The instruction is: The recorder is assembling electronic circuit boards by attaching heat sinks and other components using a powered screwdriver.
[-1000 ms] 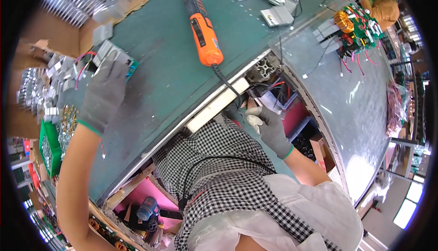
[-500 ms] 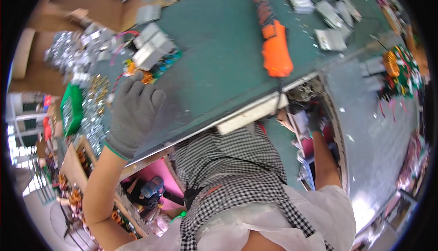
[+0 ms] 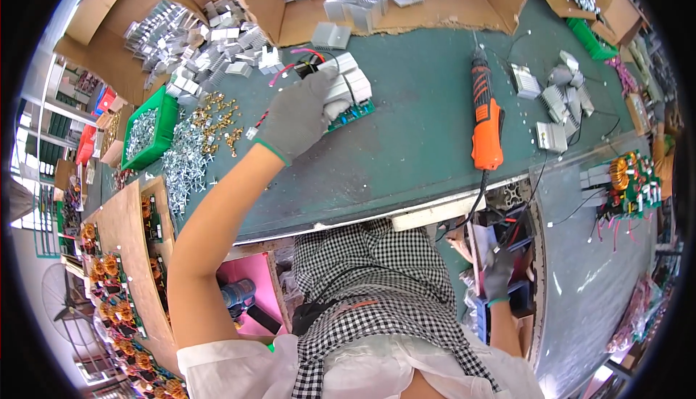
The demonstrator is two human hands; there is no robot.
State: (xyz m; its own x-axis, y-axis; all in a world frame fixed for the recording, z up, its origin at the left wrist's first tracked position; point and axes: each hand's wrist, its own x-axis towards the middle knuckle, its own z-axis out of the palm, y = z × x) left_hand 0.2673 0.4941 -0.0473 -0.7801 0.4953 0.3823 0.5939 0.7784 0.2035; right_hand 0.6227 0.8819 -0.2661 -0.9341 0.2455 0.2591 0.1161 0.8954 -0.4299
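Note:
My left hand (image 3: 297,116), in a grey glove, is closed on the left side of a green circuit board (image 3: 354,116) that carries silver heat sinks (image 3: 349,76). Its fingertips are partly hidden behind the board's parts. A thin black band crosses the heat sinks, and red and black wires (image 3: 308,52) stick out at the board's back left. Below the bench edge at right, my gloved right hand (image 3: 498,274) is over an open compartment (image 3: 538,268). Its fingers are pinched on a thin black strip (image 3: 523,214) that stretches upward from them.
An orange-black electric screwdriver (image 3: 488,127) lies on the green bench, its cord over the front edge. Loose screws (image 3: 187,159) and a green screw bin (image 3: 152,129) are at left. Cardboard boxes (image 3: 406,20) of heat sinks stand behind. Another board (image 3: 631,185) lies at right.
The view has shifted, showing more of the bench's back. My left hand has gone from beside the board to a hold on it. My right hand has drawn back toward me, with the black strip now visible.

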